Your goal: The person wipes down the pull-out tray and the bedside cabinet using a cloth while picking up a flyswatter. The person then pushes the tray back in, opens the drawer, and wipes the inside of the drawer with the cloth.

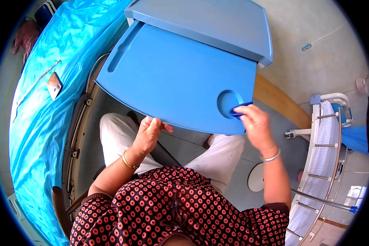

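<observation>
A blue pull-out tray (172,78) extends from under the grey-blue top (205,24) of a bedside cabinet. It has a round recess (229,103) at its right and a long groove at its left. My right hand (256,125) pinches a small dark blue object (238,111) over the lower right edge of that recess; its exact shape is unclear. At the tray's front edge, left of the middle, is my left hand (149,132), fingers curled together. Whether anything is between those fingers cannot be seen.
To the left, a bed under a shiny blue sheet (78,45) holds a phone (54,85) and a thin stick (39,80). A railed bed (322,156) stands at the right. A round white disc (256,177) is low by my right forearm.
</observation>
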The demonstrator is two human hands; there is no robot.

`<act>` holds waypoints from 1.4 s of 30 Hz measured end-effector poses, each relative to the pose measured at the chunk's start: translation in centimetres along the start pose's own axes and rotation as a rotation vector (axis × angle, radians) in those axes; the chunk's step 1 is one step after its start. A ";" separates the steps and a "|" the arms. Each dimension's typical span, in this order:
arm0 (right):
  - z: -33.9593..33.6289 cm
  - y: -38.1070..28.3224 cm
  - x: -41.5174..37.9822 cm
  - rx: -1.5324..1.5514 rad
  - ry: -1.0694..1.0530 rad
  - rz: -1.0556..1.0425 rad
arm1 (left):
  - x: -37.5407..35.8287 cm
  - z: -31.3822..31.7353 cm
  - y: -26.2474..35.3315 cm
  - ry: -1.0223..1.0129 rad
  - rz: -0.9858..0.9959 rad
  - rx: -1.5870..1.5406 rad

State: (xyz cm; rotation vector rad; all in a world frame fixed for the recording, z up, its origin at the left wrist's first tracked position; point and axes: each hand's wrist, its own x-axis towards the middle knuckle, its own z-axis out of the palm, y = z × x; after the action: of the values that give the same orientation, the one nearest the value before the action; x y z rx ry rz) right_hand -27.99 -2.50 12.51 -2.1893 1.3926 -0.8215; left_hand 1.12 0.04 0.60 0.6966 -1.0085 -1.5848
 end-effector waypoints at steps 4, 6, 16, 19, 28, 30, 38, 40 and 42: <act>-4.4 3.1 -0.9 0.828 0.369 0.356 | 0.1 -0.2 0.1 -0.021 -0.015 0.083; -8.3 0.7 0.4 0.863 0.407 0.234 | 0.0 0.0 0.2 -0.012 -0.018 0.061; -23.3 -14.4 12.8 1.301 -0.013 -0.121 | 0.1 0.3 0.7 0.009 -0.024 0.087; -22.6 -10.7 14.5 0.772 0.332 -0.084 | 0.1 0.5 0.2 0.029 -0.010 0.028; 1.1 -2.4 5.4 -0.530 0.040 -0.206 | 0.2 0.2 -0.2 0.038 -0.025 -0.052; 2.1 -0.5 5.0 -0.523 0.116 -0.186 | 0.0 0.1 -0.3 0.049 -0.031 -0.058; 1.3 0.4 4.8 -0.700 0.028 -0.111 | -0.1 0.4 -0.5 0.080 -0.042 -0.046; 0.8 0.3 3.6 -0.732 0.017 -0.087 | -0.1 -0.3 -0.4 0.023 -0.036 0.031; 0.9 0.0 3.7 -0.695 0.009 -0.053 | 0.1 0.1 -0.5 0.035 -0.051 -0.015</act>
State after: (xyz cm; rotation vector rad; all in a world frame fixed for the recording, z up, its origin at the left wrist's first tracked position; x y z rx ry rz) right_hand -26.13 -5.86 12.78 -2.7267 1.8282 -0.3839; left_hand 0.81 0.00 0.16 0.7417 -0.9592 -1.6175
